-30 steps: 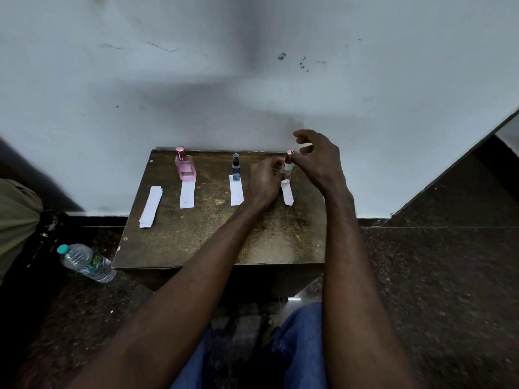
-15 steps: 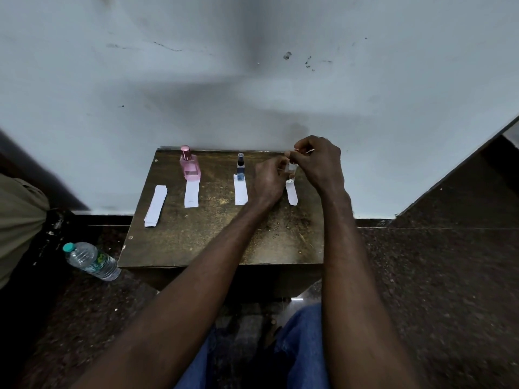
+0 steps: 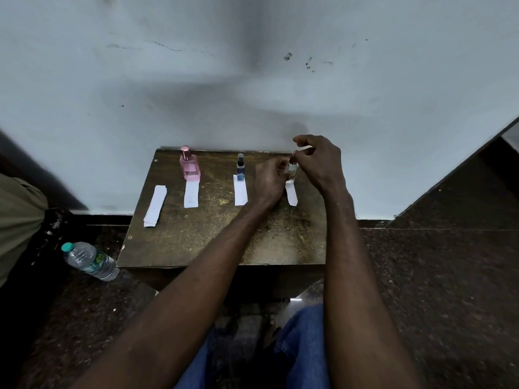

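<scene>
Dark speckled stone floor (image 3: 421, 290) nearest the camera; blue jeans (image 3: 306, 346) at the bottom edge. A plastic water bottle (image 3: 91, 261) with a teal cap lies on its side on the floor, left of the bench.

Bench (image 3: 196, 242): worn brown wood, scuffed top, gritty flecks toward the right.

Mid-bench, left to right: a small stack of white paper strips (image 3: 155, 205) set apart, then three single strips, one in front of each bottle.

Left hand (image 3: 269, 181): fingers curled round the body of the small clear bottle (image 3: 292, 167), which sits at the far right of the bench, at the back end of the right-most strip (image 3: 292, 193). I cannot tell whether its base touches the wood.

Right hand (image 3: 320, 161): thumb and finger closed in a pinch on the cap (image 3: 295, 153); other fingers loosely bent above.

Handling, my estimate: light, rigid, smooth-walled, likely glass, so slippery and breakable, and tippy on a narrow base. I would steady the body low with the left and work only the cap with the right fingertips, gently.

Further back: a blue bottle (image 3: 240, 168) with a dark top, slim and upright; a pink bottle (image 3: 190, 165), square-shouldered, translucent, with a metallic pink cap.

Behind: a pale wall (image 3: 252, 94), matte, with a few marks.
</scene>
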